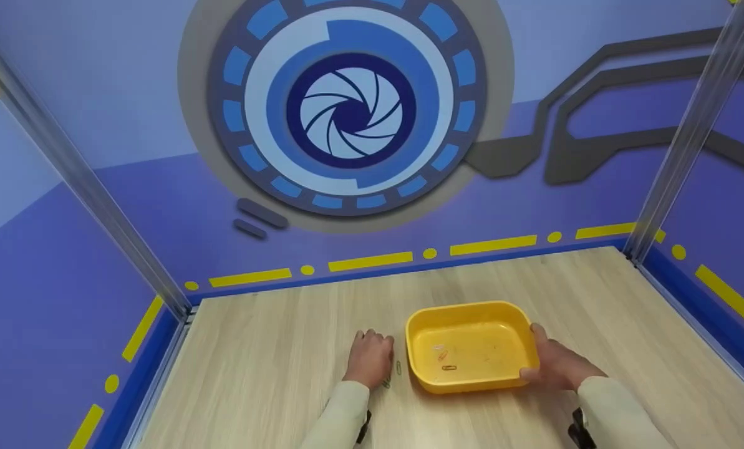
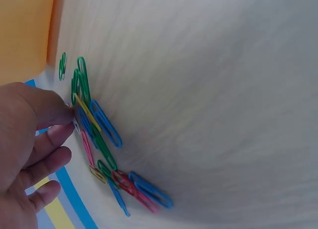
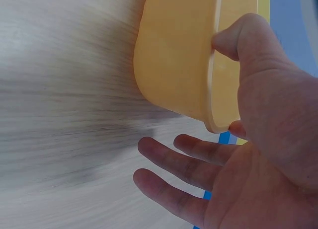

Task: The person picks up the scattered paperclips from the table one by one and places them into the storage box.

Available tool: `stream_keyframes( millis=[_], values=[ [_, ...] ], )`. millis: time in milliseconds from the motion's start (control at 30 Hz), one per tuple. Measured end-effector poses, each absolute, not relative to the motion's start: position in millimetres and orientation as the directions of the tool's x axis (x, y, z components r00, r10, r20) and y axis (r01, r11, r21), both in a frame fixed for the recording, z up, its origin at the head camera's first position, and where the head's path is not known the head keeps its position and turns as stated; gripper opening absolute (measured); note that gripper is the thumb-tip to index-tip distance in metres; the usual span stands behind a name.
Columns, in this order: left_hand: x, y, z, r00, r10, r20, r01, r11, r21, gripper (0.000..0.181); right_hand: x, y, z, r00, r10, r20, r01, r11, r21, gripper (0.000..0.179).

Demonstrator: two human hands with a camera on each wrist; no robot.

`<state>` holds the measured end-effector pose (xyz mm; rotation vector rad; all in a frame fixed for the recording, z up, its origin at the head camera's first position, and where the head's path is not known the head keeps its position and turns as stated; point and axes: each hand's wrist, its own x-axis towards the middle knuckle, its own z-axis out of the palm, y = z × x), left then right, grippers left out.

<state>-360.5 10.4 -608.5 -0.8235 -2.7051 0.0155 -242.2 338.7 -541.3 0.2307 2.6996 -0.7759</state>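
Note:
My left hand is low over the table, left of a yellow plastic box. In the left wrist view, its thumb and forefinger pinch a whitish paper clip, mostly hidden by the fingertips. Around them lies a loose line of paper clips, among them a green clip, a blue clip and a pink clip. My right hand holds the box at its right end, thumb over the rim, the other fingers spread outside. Inside the box lie a few clips, including a dark one.
A pale wood tabletop carries everything. Behind it stands a blue printed wall panel, with metal posts at the corners. One green clip lies apart, close to the box wall.

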Motion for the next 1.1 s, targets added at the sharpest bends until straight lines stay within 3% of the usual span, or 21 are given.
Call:
stream_keyframes(
  millis=[367, 1100],
  values=[
    [-361.6, 11.2, -607.3, -0.768, 0.568, 0.296, 0.556, 0.820, -0.134, 0.007, -241.8, 338.5, -540.4, -0.930, 0.075, -0.360, 0.255, 0.836, -0.486, 0.101],
    [-358.2, 6.9, -606.1, -0.861, 0.455, 0.230, 0.467, 0.884, 0.000, 0.006, -241.2, 336.9, -540.3, -0.931, 0.080, -0.357, 0.253, 0.846, -0.470, 0.098]
  ],
)
